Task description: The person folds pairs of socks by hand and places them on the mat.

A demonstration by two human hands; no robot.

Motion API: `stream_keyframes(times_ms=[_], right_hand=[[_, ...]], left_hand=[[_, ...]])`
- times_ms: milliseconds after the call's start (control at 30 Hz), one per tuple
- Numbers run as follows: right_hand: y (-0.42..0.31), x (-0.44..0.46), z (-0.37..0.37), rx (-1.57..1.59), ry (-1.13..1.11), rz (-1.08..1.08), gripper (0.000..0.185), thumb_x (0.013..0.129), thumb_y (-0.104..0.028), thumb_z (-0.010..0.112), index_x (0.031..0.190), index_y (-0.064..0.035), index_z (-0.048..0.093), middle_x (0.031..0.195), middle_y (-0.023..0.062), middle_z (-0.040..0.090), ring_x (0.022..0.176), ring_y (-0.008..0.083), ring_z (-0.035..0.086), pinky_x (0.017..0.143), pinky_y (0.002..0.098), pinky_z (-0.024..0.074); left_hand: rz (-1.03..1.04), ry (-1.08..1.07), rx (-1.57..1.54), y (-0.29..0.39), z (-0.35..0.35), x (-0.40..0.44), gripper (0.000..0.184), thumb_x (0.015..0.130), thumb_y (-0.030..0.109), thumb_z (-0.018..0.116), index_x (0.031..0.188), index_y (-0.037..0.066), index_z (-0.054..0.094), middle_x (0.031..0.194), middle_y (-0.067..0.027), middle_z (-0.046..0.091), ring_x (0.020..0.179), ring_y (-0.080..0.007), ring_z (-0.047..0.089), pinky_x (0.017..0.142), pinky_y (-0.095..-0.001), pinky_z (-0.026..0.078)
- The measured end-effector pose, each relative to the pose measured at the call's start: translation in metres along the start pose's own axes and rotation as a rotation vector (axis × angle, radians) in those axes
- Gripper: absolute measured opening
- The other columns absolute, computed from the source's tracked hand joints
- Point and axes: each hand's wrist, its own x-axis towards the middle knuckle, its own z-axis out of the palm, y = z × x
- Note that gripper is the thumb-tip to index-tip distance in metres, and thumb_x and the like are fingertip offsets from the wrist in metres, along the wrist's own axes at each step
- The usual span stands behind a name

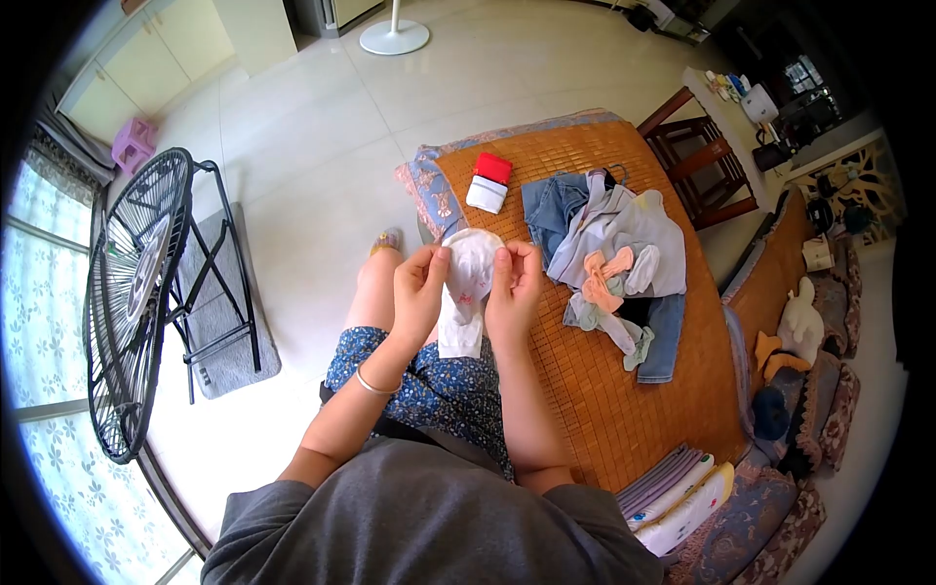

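A small white sock [472,268] with pinkish marks hangs in front of my lap, stretched between both hands. My left hand [421,291] pinches its upper left edge between thumb and fingers. Opposite, my right hand [514,290] pinches the upper right edge. Its lower end dangles over my patterned shorts [429,385]. To the right, on a woven mat [624,429], lies a loose heap with a grey garment [609,234], blue jeans [666,336] and peach-coloured cloth [603,278]. Beyond my hands sit a folded red cloth [493,168] and a folded white one [486,194].
Folded cloths [673,492] are stacked at the mat's near right. A black strung chair [141,302] stands on the left, beside a grey floor mat [239,322]. A wooden chair [702,161] is at the far right, and a white round stand base [394,38] is ahead.
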Motion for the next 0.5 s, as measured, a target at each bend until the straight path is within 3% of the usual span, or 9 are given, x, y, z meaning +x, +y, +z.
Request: stream_keyframes(times_ms=[233,333,433,500], right_hand=[[0.018,-0.007,0.002,-0.196,0.071,-0.106,0.014,0.098,-0.013,0.051,0.098,0.0007,0.049,0.086,0.0046,0.055,0.076,0.0100,0.054,0.068,0.0243,0.0446],[0.023,0.000,-0.008,-0.249,0.102,-0.153,0.017,0.097,-0.015,0.052,0.100,0.0011,0.051,0.084,0.0096,0.058,0.074,0.0167,0.058,0.066,0.0294,0.0470],[0.023,0.001,-0.009,-0.141,0.078,-0.033,0.019,0.097,-0.018,0.053,0.100,0.0009,0.052,0.085,0.0083,0.059,0.076,0.0155,0.057,0.068,0.0286,0.0465],[0.023,-0.002,-0.005,0.004,-0.028,0.193,0.022,0.098,-0.022,0.053,0.101,-0.0001,0.051,0.088,0.0052,0.057,0.079,0.0112,0.054,0.073,0.0246,0.0439]], left_hand=[[0.119,0.169,0.162,-0.009,0.007,-0.003,0.025,0.098,0.017,0.052,0.083,-0.001,0.060,0.061,0.0015,0.049,0.058,-0.0048,0.041,0.050,-0.0229,0.034],[0.171,0.174,0.191,-0.004,0.001,0.000,0.025,0.098,0.018,0.052,0.083,-0.001,0.060,0.062,0.0014,0.050,0.059,-0.0050,0.041,0.050,-0.0226,0.035],[0.164,0.119,0.236,-0.002,0.001,0.004,0.025,0.098,0.017,0.052,0.084,-0.002,0.060,0.063,0.0012,0.050,0.059,-0.0049,0.041,0.050,-0.0223,0.035],[0.044,0.094,0.162,-0.006,0.002,0.006,0.025,0.098,0.017,0.051,0.084,-0.002,0.059,0.063,0.0017,0.049,0.059,-0.0048,0.041,0.050,-0.0222,0.034]])
